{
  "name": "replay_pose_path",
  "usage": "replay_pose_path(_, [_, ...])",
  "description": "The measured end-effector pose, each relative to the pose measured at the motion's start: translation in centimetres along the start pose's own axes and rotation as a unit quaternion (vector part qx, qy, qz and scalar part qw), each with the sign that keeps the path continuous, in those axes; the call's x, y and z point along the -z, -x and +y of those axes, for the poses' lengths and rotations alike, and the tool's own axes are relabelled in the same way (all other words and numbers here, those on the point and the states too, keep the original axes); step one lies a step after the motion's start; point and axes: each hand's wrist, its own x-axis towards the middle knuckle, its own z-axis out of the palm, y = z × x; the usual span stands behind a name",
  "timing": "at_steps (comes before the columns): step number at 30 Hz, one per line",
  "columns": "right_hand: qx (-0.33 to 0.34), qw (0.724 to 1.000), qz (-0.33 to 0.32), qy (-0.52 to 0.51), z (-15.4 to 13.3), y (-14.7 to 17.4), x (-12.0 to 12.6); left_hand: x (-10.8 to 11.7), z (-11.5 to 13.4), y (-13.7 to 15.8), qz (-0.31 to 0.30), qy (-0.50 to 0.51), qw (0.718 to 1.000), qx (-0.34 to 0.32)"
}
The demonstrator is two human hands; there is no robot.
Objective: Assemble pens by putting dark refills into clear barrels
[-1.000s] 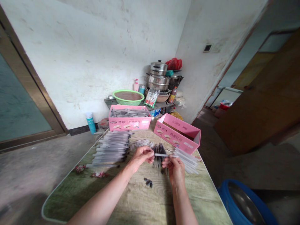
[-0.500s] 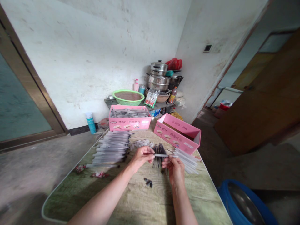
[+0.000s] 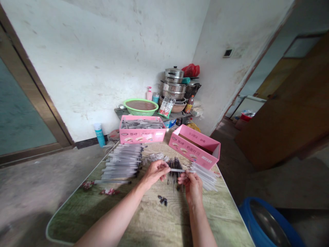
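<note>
We see our left hand [image 3: 155,172] and right hand [image 3: 189,181] raised just above the worktop [image 3: 154,219], both gripping one thin pen [image 3: 177,170] that lies level between them. The left hand is curled, thumb and fingertips pinched on the pen's left end; the right hand pinches its right end the same way, knuckles toward us. The pen sits over the middle of the worktop, right above a small heap of dark refills [image 3: 174,166].

To the left of the hands lies a broad stack of pens [image 3: 123,161], laid side by side with their dark tips pointing right. To the right, just past the right hand, is a fan of clear tubes [image 3: 205,175], touching the base of the near box [image 3: 195,145]. That pink box stands tilted on the right edge and looks open on top. A second pink box [image 3: 142,129] stands at the far edge, filled with more pens. A few small dark caps [image 3: 162,200] lie on the worktop between our forearms.

Beyond the worktop, against the wall, we see a green basin [image 3: 140,106], a stack of steel pots [image 3: 174,84] with a red bag [image 3: 191,70] behind, and a spray can [image 3: 99,134] on the floor. A blue tub [image 3: 267,223] sits at the lower right
</note>
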Motion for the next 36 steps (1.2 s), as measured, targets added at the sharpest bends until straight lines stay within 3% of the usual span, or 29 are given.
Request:
replay_pose_path(5, [0.001,1.0,0.0,0.001,0.1,-0.1,0.1,0.0,-0.4,-0.1,-0.017,-0.06,0.998,0.024])
replay_pose_path(10, [0.0,1.0,0.002,0.003,0.2,-0.1,0.2,0.0,-0.1,-0.1,-0.011,-0.015,1.0,-0.007])
replay_pose_path(16, [0.001,1.0,-0.004,0.01,0.2,-0.1,0.1,0.2,-0.6,0.0,-0.03,-0.073,0.996,0.028])
replay_pose_path(21, [-0.002,1.0,0.0,0.016,0.2,-0.1,0.1,0.0,-0.8,-0.4,-0.033,-0.035,0.999,0.002])
replay_pose_path(24, [0.001,1.0,0.02,-0.008,0.3,-0.3,0.4,0.9,-0.3,-0.9,0.016,-0.049,0.996,-0.067])
replay_pose_path(27, [0.006,0.999,0.023,-0.042,0.2,-0.5,0.8,2.5,0.0,-1.3,0.138,-0.156,0.968,-0.142])
replay_pose_path(29, [0.0,0.999,0.014,-0.053,0.1,-0.5,1.0,3.3,0.1,-1.3,0.186,-0.249,0.936,-0.165])
replay_pose_path(36, [-0.018,0.999,0.005,-0.038,0.0,-0.7,1.3,2.9,0.6,-0.6,0.131,-0.458,0.859,-0.188])
